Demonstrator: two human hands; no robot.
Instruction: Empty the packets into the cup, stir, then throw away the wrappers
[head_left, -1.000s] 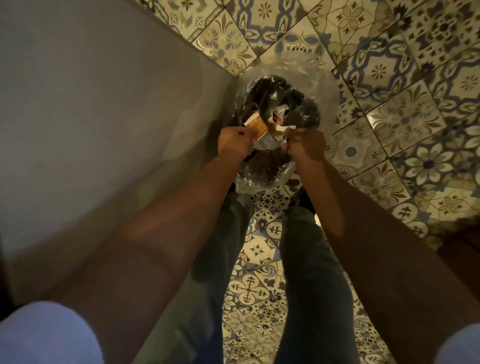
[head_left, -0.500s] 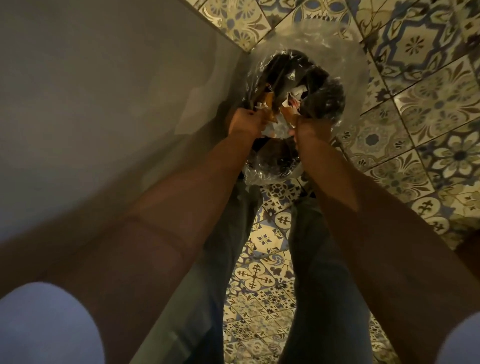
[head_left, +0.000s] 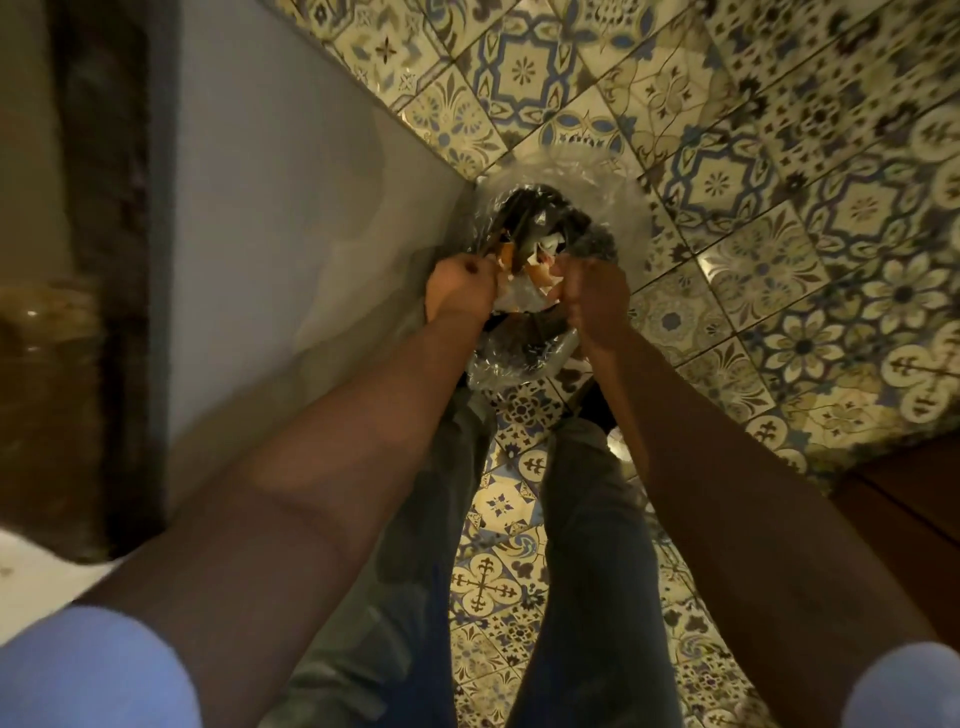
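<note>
A round bin lined with a clear plastic bag (head_left: 621, 187) stands on the tiled floor against the grey wall. Both my hands are over its near side. My left hand (head_left: 460, 291) is curled, with orange and white wrappers (head_left: 506, 257) at its fingertips. My right hand (head_left: 592, 291) is curled too, and more torn orange and white wrappers (head_left: 543, 270) stick out beside its fingers. Whether the wrappers are still pinched or lie loose on the rubbish is hard to tell. The cup is out of view.
A grey wall or cabinet side (head_left: 291, 234) runs along the left, with a dark counter edge (head_left: 104, 260) beyond it. Patterned floor tiles (head_left: 779, 208) spread to the right. My legs in jeans (head_left: 587, 545) stand just before the bin. Brown furniture (head_left: 914, 499) juts in at right.
Both hands have stayed over the bin and bunched closer to the wrappers. The orange wrapper, flat and plainly held a second ago, is now crumpled at my fingertips. The view has shifted right.
</note>
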